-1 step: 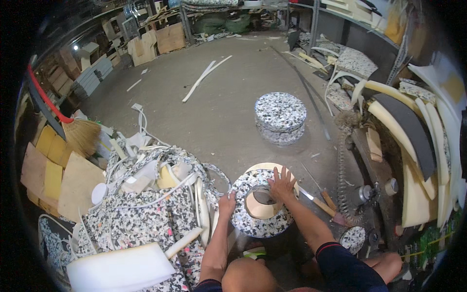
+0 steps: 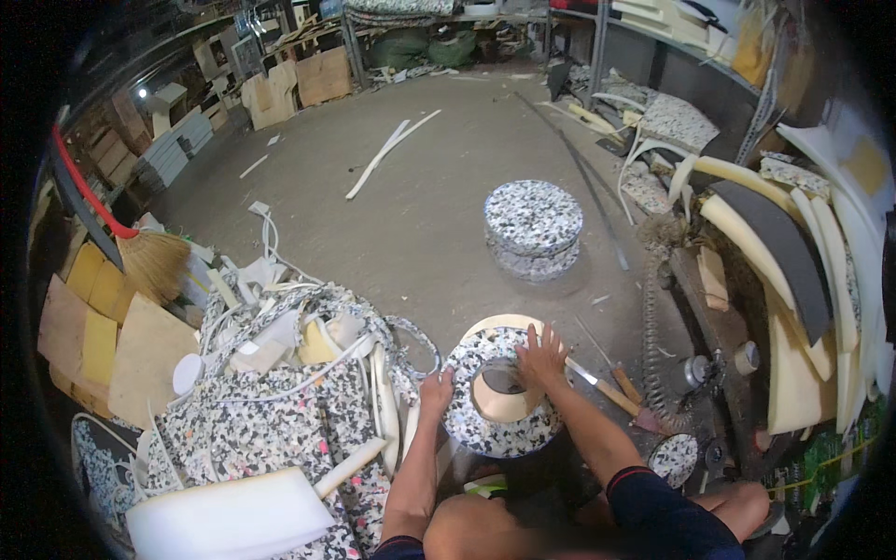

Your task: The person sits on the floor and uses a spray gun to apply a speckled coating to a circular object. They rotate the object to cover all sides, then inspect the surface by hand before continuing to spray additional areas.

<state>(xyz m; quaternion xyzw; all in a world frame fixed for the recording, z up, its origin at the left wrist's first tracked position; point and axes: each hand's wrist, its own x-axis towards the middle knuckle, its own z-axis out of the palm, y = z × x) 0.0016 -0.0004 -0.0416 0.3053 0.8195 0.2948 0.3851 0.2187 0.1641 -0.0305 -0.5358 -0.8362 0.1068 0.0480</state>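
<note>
A thick ring of speckled black, white and grey foam (image 2: 467,422) lies in front of my knees, with a round hole in its middle. Cream-coloured foam (image 2: 497,323) shows past its far edge, and cream also lines the hole. My left hand (image 2: 436,394) grips the ring's left rim, its fingers partly hidden. On the far right of the top, my right hand (image 2: 541,362) rests with its fingers spread, beside the hole. Farther off stands a short stack of speckled foam discs (image 2: 533,217).
Foam offcuts (image 2: 280,401) are heaped at my left, near a straw broom (image 2: 154,261). To the right lie a knife (image 2: 605,387), a coiled hose (image 2: 651,327) and a small speckled disc (image 2: 673,460). Curved foam pieces (image 2: 775,252) lean at far right. White strips (image 2: 387,159) lie on the floor.
The view has shifted very slightly. Both hands keep the same places on the foam ring.
</note>
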